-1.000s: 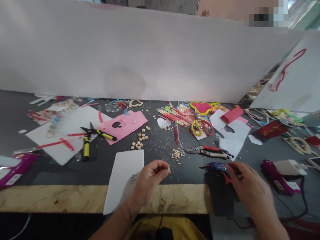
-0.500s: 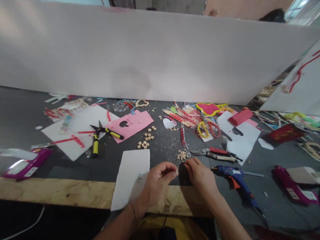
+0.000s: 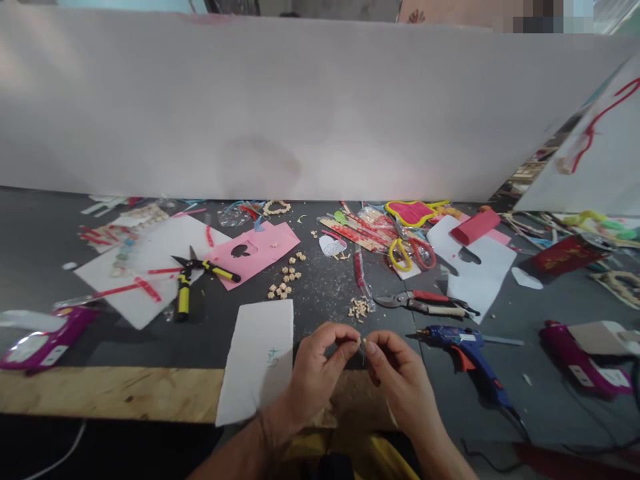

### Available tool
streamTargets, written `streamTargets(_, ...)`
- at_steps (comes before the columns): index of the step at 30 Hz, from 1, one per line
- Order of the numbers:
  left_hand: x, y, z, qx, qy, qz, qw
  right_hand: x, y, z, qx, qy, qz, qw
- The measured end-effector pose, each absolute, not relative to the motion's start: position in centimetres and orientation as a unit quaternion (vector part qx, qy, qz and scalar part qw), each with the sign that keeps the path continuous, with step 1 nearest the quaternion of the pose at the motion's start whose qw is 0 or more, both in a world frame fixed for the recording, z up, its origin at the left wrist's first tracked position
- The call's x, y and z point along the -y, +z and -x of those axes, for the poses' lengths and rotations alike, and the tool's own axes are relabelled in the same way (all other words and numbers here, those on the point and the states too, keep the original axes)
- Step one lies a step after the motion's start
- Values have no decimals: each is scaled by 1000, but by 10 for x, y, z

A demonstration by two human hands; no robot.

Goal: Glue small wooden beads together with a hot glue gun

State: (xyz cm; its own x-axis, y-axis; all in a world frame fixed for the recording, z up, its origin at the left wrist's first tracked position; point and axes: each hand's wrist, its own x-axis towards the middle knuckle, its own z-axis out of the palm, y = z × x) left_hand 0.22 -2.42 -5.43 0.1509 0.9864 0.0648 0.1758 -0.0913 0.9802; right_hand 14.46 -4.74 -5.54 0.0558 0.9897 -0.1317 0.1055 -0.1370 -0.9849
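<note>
My left hand [image 3: 323, 367] is closed, thumb and index finger pinching a tiny pale wooden piece. Facing it, my right hand [image 3: 397, 373] pinches another small pale piece, and the fingertips of both hands almost meet above the table's front edge. Just beyond them lies a pile of short wooden bits [image 3: 359, 309]. Small knobbly wooden clusters [image 3: 281, 291] sit farther left on the dark table. A white paper sheet [image 3: 257, 353] with handwriting lies beside my left hand.
Red-handled pruners [image 3: 430, 303] and a blue glue gun [image 3: 470, 347] lie right. Yellow-black pliers [image 3: 184, 293], pink paper [image 3: 260, 257] and a purple tool [image 3: 50, 340] are left. Scissors [image 3: 400, 253] lie farther back; a white board [image 3: 300, 107] stands behind.
My right hand has moved back from beside the pile of bits to my left hand's fingertips, now with a small piece in its pinch. The view has shifted slightly.
</note>
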Motion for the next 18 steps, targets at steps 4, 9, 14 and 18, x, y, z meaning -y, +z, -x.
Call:
streamTargets(4,25,-53,-3,-482,429,-608,463,49,-55,-143,465,505,575,445)
streamTargets(9,26,-55,-3,-485,433,-608,457,51,-56,-141,456,522,565,447)
streamTargets(14,26,-53,-4,-486,430,-611,453,52,-55,-139,446,521,566,458)
streamTargets(18,26,-52,-4,-485,429,-617,447,51,-54,-138,438,521,566,465)
